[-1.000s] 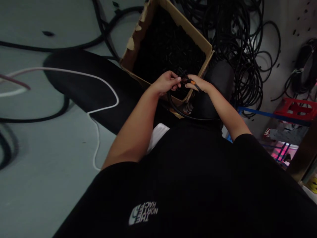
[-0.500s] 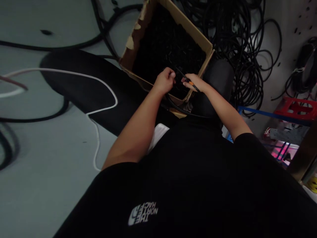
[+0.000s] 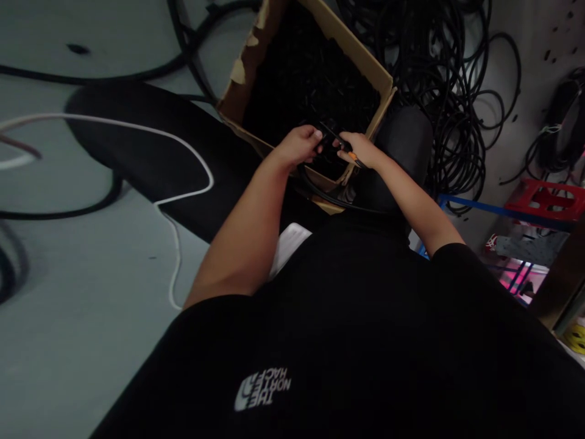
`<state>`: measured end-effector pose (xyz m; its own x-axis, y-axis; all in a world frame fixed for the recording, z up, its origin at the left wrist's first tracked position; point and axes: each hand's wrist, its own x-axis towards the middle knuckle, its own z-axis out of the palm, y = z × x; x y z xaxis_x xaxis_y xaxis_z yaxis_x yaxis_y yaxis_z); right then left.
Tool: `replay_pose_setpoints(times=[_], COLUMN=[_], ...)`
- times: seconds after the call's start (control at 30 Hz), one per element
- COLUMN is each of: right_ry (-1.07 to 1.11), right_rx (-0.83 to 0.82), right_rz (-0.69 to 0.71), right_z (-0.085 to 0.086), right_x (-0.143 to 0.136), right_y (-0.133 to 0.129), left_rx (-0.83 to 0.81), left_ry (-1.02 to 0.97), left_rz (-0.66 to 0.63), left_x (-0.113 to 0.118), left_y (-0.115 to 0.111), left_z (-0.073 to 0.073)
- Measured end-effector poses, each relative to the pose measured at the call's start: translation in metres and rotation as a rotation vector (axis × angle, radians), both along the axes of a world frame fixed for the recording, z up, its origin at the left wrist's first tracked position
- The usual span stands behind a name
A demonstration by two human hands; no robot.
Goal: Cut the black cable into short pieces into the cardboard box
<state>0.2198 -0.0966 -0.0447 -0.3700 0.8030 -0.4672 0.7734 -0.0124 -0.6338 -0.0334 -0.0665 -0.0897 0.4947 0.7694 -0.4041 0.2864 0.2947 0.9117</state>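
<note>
From where I watch, the left hand (image 3: 301,145) is over the near edge of the cardboard box (image 3: 350,46), fingers curled in and thumb pressed close on a black cable (image 3: 317,193); the exact grip point is too dark for me to see. The cable bends out below the box's near side and away to the right. I see the right hand (image 3: 359,150) just beside, over the same edge near the box's near right corner, fingers wrapped round a dark hand tool (image 3: 352,156) with orange on its handle. The tool's slim tip points over the box toward the left hand. Small black pieces (image 3: 311,79) fill the box. Right of the box I have a large tangle of black cables (image 3: 418,36); left of it, a white cord (image 3: 183,196) crosses the person's leg (image 3: 137,152).
</note>
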Motion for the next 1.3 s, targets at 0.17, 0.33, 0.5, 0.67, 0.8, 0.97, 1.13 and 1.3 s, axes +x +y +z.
replay_pose_setpoints(times=[0.17, 0.33, 0.5, 0.67, 0.8, 0.97, 1.13, 1.3], right_ry=[-0.018, -0.082, -0.085, -0.002, 0.035, 0.063, 0.250, 0.279], right_rx=[0.021, -0.008, 0.034, 0.000, -0.014, -0.018, -0.061, -0.108], right_rz=[0.019, 0.009, 0.053, 0.034, 0.023, 0.001, -0.104, -0.223], right_z=[-0.007, 0.000, 0.001, -0.003, 0.002, 0.007, -0.007, -0.024], right_x=[0.001, 0.001, 0.002, 0.006, 0.007, 0.009, 0.013, 0.016], right_y=[0.000, 0.002, 0.000, 0.002, 0.005, 0.001, 0.000, 0.003], left_rx=[-0.274, -0.257, -0.343, -0.408, -0.469, -0.484, -0.452, -0.470], left_ry=[0.026, -0.033, -0.010, -0.042, -0.088, -0.127, -0.202, -0.375], left_rz=[0.038, 0.167, 0.272, 0.192, 0.176, 0.208, 0.368, 0.450], left_x=[0.011, 0.018, 0.020, 0.020, 0.015, 0.010, 0.015, 0.016], left_y=[-0.002, -0.002, -0.003, -0.003, 0.002, 0.007, 0.004, 0.002], left_z=[0.021, 0.041, 0.063, 0.063, 0.051, 0.034, 0.028, 0.037])
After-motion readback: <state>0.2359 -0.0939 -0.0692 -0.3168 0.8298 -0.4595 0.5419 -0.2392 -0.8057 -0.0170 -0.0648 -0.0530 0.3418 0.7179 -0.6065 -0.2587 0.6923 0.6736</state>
